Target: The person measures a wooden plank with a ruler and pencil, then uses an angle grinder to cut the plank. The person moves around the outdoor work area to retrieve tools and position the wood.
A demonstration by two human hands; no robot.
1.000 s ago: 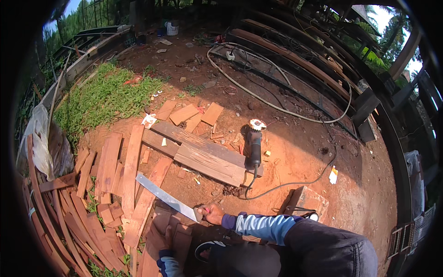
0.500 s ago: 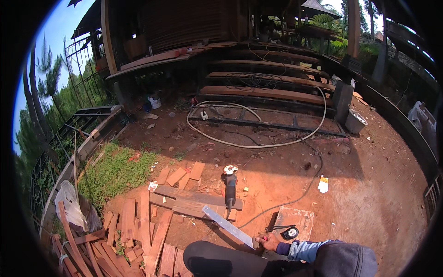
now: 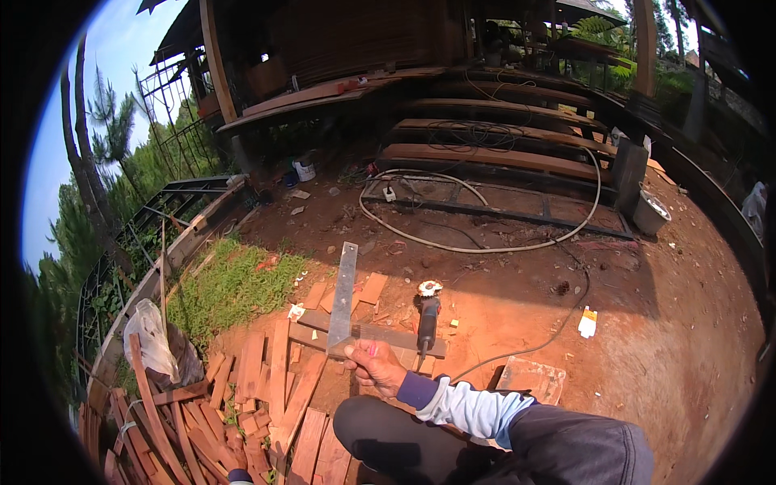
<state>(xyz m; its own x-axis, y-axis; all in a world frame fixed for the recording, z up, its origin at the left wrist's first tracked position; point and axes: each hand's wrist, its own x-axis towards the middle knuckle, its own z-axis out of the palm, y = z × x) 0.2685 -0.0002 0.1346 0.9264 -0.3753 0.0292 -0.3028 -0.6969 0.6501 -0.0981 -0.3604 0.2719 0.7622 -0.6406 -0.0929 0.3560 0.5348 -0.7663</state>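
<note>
My right hand is closed around the lower end of a metal try square, whose long blade stands raised, pointing away from me, above the scrap boards. My left hand is low at the bottom edge among reddish wooden offcuts; its fingers are too indistinct to read. Just right of the blade, a black angle grinder with a toothed disc lies on wooden boards, its cord trailing right. My bent knee is below my right hand. A square slab is partly behind my right sleeve.
Ahead are wooden steps of a dark timber building, with a looped pale hose, cables and a bucket. Grass, a crumpled plastic sheet and a low wall are on the left.
My right hand has raised the metal square and moved it left, swinging the blade from a slanted to a near upright angle. My view has tilted up toward the building.
</note>
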